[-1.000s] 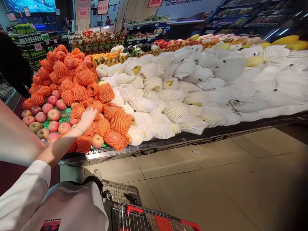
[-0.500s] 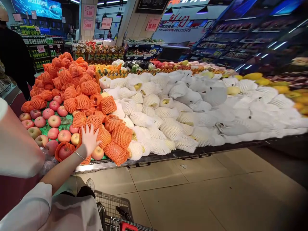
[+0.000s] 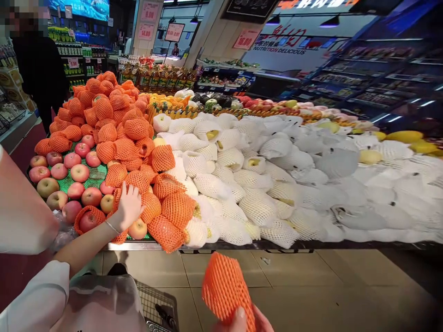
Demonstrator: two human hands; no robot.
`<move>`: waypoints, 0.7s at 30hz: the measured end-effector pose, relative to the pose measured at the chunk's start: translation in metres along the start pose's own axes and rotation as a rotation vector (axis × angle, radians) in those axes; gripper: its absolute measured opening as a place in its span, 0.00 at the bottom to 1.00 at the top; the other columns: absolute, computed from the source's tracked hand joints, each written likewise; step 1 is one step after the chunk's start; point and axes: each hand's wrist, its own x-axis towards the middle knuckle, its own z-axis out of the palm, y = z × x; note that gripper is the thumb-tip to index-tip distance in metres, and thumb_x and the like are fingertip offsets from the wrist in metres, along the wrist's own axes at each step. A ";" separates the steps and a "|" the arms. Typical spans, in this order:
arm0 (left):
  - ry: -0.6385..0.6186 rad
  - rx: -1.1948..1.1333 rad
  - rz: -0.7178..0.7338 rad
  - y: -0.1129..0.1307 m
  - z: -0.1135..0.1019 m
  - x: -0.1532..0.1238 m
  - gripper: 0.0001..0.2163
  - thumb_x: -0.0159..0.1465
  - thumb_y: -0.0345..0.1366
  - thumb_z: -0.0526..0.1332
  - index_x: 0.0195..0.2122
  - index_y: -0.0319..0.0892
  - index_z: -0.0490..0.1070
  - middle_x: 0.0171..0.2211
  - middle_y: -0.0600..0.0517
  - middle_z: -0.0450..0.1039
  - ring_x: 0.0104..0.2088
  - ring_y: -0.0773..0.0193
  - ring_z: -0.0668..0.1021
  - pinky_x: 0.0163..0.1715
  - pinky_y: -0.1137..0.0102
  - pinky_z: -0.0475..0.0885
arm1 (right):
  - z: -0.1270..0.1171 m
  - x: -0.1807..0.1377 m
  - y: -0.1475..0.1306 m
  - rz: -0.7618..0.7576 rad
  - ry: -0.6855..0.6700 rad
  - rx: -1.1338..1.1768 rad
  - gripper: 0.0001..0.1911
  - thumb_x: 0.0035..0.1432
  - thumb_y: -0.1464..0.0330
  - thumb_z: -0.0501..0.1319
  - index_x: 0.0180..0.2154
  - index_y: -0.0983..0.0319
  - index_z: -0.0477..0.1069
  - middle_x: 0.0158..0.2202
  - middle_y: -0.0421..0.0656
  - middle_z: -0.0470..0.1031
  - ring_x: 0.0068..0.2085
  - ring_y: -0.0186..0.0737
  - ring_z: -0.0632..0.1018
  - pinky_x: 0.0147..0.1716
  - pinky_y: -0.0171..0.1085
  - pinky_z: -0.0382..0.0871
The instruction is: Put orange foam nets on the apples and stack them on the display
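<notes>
My left hand, with a thin bracelet at the wrist, rests on the pile of apples in orange foam nets. Its fingers are apart and slightly bent over the netted fruit. Bare red apples lie to its left on a green mat. At the bottom edge, my right hand is closed round an orange foam fruit net, held up in front of the stand. What the net contains is hidden, and most of that hand is cut off by the frame.
Fruit in white foam nets fills the stand to the right. Below is a tiled floor, with part of a wire shopping cart at bottom left. A person in black stands beyond the stand's left end.
My right hand has come into view at the bottom with the orange net. My left fingers, spread before, are more bent at the same spot. The view has turned slightly left.
</notes>
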 end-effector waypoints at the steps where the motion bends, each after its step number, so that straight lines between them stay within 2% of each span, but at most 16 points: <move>1: 0.006 0.004 -0.006 0.003 -0.002 -0.003 0.18 0.68 0.44 0.59 0.47 0.32 0.76 0.50 0.36 0.75 0.55 0.41 0.72 0.65 0.43 0.53 | 0.017 0.001 -0.009 0.009 -0.046 0.070 0.24 0.46 0.57 0.72 0.42 0.57 0.68 0.43 0.45 0.69 0.43 0.48 0.73 0.57 0.57 0.64; 4: 0.082 -0.133 -0.031 0.008 -0.014 -0.019 0.14 0.68 0.41 0.59 0.47 0.36 0.76 0.52 0.37 0.74 0.56 0.42 0.72 0.65 0.39 0.52 | 0.065 -0.001 -0.034 0.101 -0.368 0.151 0.21 0.55 0.59 0.67 0.48 0.58 0.67 0.44 0.44 0.68 0.41 0.42 0.72 0.46 0.44 0.68; 6: 0.193 -0.379 -0.095 0.010 -0.022 -0.034 0.13 0.70 0.39 0.56 0.51 0.39 0.73 0.54 0.40 0.74 0.56 0.45 0.72 0.65 0.41 0.55 | 0.094 -0.004 -0.046 0.150 -0.613 0.146 0.22 0.57 0.57 0.66 0.49 0.58 0.66 0.44 0.45 0.70 0.42 0.43 0.73 0.44 0.42 0.69; 9: 0.346 -0.884 -0.214 0.014 -0.020 -0.057 0.17 0.72 0.40 0.52 0.59 0.43 0.66 0.57 0.43 0.73 0.58 0.51 0.73 0.61 0.51 0.67 | 0.133 -0.009 -0.057 0.159 -0.941 0.157 0.23 0.57 0.55 0.66 0.50 0.59 0.69 0.49 0.49 0.74 0.49 0.47 0.75 0.49 0.45 0.69; 12: 0.550 -1.174 -0.326 0.017 -0.006 -0.076 0.17 0.72 0.45 0.54 0.58 0.46 0.66 0.56 0.45 0.73 0.58 0.52 0.75 0.57 0.56 0.71 | 0.159 -0.014 -0.066 0.145 -1.174 0.174 0.23 0.60 0.54 0.64 0.52 0.59 0.71 0.55 0.51 0.74 0.56 0.49 0.74 0.55 0.47 0.68; 15: 0.821 -1.193 -0.401 0.014 0.000 -0.090 0.19 0.68 0.48 0.59 0.56 0.48 0.67 0.52 0.47 0.74 0.54 0.53 0.77 0.55 0.57 0.73 | 0.171 -0.020 -0.069 0.167 -1.323 0.139 0.23 0.59 0.53 0.63 0.51 0.59 0.73 0.55 0.50 0.75 0.56 0.50 0.75 0.57 0.48 0.68; 16: 0.850 -1.148 -0.409 0.012 -0.002 -0.093 0.19 0.66 0.48 0.61 0.55 0.48 0.67 0.50 0.47 0.74 0.52 0.53 0.77 0.53 0.57 0.73 | 0.173 -0.021 -0.068 0.173 -1.359 0.132 0.23 0.59 0.53 0.64 0.50 0.59 0.74 0.55 0.50 0.76 0.56 0.50 0.75 0.58 0.49 0.67; 19: 0.723 -0.898 -0.443 0.007 -0.016 -0.101 0.11 0.64 0.44 0.64 0.45 0.46 0.74 0.43 0.49 0.74 0.47 0.55 0.76 0.49 0.60 0.74 | 0.180 -0.025 -0.062 0.174 -1.449 0.138 0.21 0.57 0.52 0.65 0.47 0.58 0.76 0.52 0.48 0.78 0.55 0.50 0.76 0.58 0.50 0.67; 21: 0.709 -0.669 -0.523 0.006 -0.025 -0.104 0.05 0.64 0.39 0.64 0.36 0.45 0.76 0.41 0.48 0.73 0.46 0.55 0.75 0.48 0.60 0.73 | 0.186 -0.027 -0.058 0.187 -1.464 0.170 0.22 0.56 0.52 0.66 0.47 0.58 0.76 0.52 0.48 0.78 0.55 0.50 0.76 0.58 0.50 0.68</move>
